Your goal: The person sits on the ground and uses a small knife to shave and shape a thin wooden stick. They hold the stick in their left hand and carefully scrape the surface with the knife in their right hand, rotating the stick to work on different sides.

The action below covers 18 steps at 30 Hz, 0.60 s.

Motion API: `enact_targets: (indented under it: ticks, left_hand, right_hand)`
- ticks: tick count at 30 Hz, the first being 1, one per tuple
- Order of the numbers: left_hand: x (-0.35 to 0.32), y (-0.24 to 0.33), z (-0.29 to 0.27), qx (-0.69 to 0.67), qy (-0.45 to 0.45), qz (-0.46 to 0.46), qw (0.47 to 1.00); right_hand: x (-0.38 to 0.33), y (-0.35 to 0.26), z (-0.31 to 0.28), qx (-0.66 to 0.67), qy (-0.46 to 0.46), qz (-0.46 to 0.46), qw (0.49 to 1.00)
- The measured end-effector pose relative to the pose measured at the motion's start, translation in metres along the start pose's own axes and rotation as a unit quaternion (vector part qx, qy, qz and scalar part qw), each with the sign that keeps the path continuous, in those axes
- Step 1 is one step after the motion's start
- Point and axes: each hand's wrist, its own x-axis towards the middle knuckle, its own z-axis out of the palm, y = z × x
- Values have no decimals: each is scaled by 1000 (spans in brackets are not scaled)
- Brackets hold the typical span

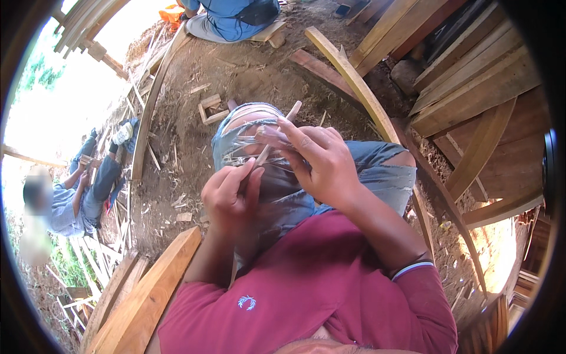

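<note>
My left hand is closed, pinching the lower end of a thin, pale wooden stick between thumb and fingers. The stick slants up and to the right above my knee. My right hand is at the stick's middle, its index finger reaching toward the upper part and its thumb lower down. Between these fingers, against the stick, is a small brownish-pink flat piece; its kind is not clear. Beneath both hands are my legs in ripped blue jeans.
A thick squared beam lies at my left side. Curved timbers stretch along the right, with stacked planks beyond. A small wooden frame and shavings lie on the dirt. One person sits at left, another ahead.
</note>
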Motion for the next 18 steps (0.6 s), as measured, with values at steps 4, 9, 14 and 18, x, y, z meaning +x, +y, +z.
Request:
enact_targets:
  ticks: [4, 9, 14, 18]
  left_hand:
    - [3, 4, -1, 5, -9, -2, 1000]
    - [0, 0, -2, 6, -8, -3, 1000]
    - [0, 0, -1, 10, 2, 7, 1000]
    - [0, 0, 2, 15, 4, 6, 1000]
  right_hand:
    - [0, 18, 3, -108, 35, -60, 992]
    - [-5, -3, 4, -113, -17, -101, 988]
    - [-3, 23, 3, -116, -8, -76, 990]
    - [2, 45, 1, -190, 61, -66, 978]
